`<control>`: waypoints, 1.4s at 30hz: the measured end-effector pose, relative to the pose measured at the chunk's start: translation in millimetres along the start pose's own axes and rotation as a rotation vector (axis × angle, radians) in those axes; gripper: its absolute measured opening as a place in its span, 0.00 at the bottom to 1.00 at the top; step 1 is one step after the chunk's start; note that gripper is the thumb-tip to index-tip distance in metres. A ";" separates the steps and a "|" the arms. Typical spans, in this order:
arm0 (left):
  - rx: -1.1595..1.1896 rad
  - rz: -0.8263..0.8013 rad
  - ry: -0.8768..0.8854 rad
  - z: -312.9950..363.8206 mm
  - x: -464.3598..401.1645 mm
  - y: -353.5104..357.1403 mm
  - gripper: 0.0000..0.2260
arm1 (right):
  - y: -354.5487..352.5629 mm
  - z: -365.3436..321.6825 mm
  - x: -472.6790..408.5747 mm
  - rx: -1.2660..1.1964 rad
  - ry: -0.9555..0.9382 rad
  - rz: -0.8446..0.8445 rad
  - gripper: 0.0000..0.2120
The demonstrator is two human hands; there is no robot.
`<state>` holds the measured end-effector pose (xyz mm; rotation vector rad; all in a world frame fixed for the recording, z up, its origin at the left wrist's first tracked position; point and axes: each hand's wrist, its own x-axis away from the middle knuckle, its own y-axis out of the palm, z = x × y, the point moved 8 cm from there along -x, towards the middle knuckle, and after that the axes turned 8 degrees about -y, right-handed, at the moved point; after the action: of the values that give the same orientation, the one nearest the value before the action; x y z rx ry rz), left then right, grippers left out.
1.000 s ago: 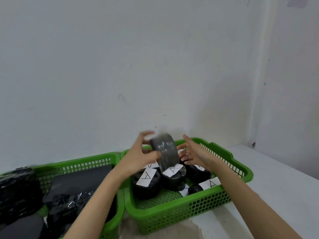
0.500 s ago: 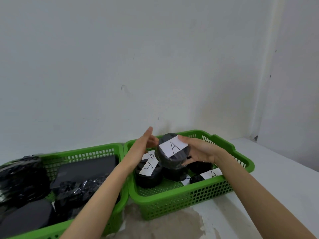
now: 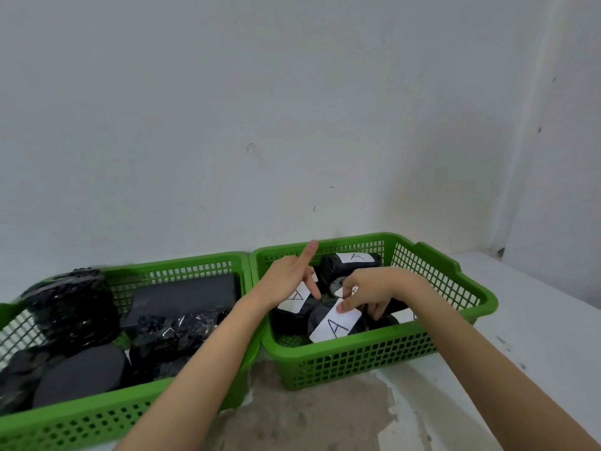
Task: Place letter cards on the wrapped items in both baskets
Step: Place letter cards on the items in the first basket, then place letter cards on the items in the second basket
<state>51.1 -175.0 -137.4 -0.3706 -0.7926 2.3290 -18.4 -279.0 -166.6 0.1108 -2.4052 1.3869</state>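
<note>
Two green baskets stand side by side against the wall. The right basket [image 3: 364, 359] holds several black wrapped items with white "A" cards; one carded item [image 3: 349, 263] lies at the back. My right hand [image 3: 370, 289] reaches into this basket, and its thumb presses on a white "A" card [image 3: 335, 325] lying on a black wrapped item at the front. My left hand [image 3: 291, 278] hovers over the basket's left side with the index finger pointing up, above another "A" card [image 3: 294, 299]. The left basket [image 3: 97, 418] holds several black wrapped items [image 3: 71, 307] with no cards visible.
The baskets sit on a white table [image 3: 520, 353] with a worn grey-brown patch [image 3: 309, 411] in front of them. A white wall rises right behind, and a corner wall closes the far right.
The wrapped item with the "A" card, held up over the right basket between both hands, has come down into the basket's front. My left hand has let go and lifted a finger.
</note>
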 end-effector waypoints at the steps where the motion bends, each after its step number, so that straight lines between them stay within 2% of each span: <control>1: -0.008 0.006 0.021 1.1 1.1 0.7 0.36 | 0.7 -1.5 -1.9 0.099 0.047 -0.017 0.22; 4: 0.069 0.089 0.087 7.0 7.4 -8.1 0.32 | 6.1 -8.5 -6.3 0.265 0.122 -0.075 0.25; 7: 0.139 0.167 0.136 12.4 16.7 -30.0 0.27 | 3.7 -17.0 -5.1 0.375 0.155 -0.141 0.22; 10: -0.084 0.239 0.207 14.0 29.9 -68.9 0.23 | -11.9 -32.6 0.1 0.414 0.164 -0.153 0.17; 12: -0.257 0.306 0.199 0.6 37.2 -102.5 0.28 | -22.3 -53.1 1.8 0.392 0.122 -0.118 0.21; 14: -0.311 0.377 0.085 -31.3 44.4 -139.1 0.31 | -29.3 -82.6 -2.3 0.334 0.030 -0.068 0.20; 17: -0.294 0.438 -0.119 -94.2 58.6 -177.2 0.23 | -28.9 -138.4 -16.0 0.240 -0.165 0.045 0.15; 21: -0.271 0.469 -0.302 -151.0 71.5 -195.3 0.22 | -14.1 -197.6 -50.4 0.040 -0.324 0.222 0.21; 24: -0.306 0.531 -0.357 -163.5 74.3 -198.8 0.22 | 15.8 -206.7 -83.5 0.086 -0.281 0.306 0.22; 28: -0.696 0.556 -0.419 -152.7 73.9 -186.3 0.20 | 50.8 -204.6 -115.1 0.434 -0.141 0.416 0.26; 30: -0.780 0.528 -0.489 -154.2 74.7 -183.4 0.23 | 51.9 -205.4 -118.9 0.525 -0.063 0.449 0.30; 31: -0.738 0.498 -0.543 -161.6 74.5 -182.6 0.26 | 52.6 -204.8 -121.5 0.536 -0.049 0.448 0.31; 35: -0.497 0.328 -0.646 -184.5 70.6 -170.7 0.33 | 55.1 -201.8 -121.8 0.509 -0.103 0.464 0.32; 37: -0.456 0.379 -0.598 -178.0 72.4 -175.5 0.33 | 50.3 -200.3 -117.0 0.449 -0.126 0.494 0.33; 42: -0.426 0.612 -0.511 -157.9 88.0 -195.9 0.30 | 39.5 -197.5 -110.5 -0.059 -0.161 0.566 0.34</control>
<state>149.7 72.6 -142.7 -0.2100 -1.6243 2.8599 128.1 -103.0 -147.9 -0.5333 -2.7364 1.5769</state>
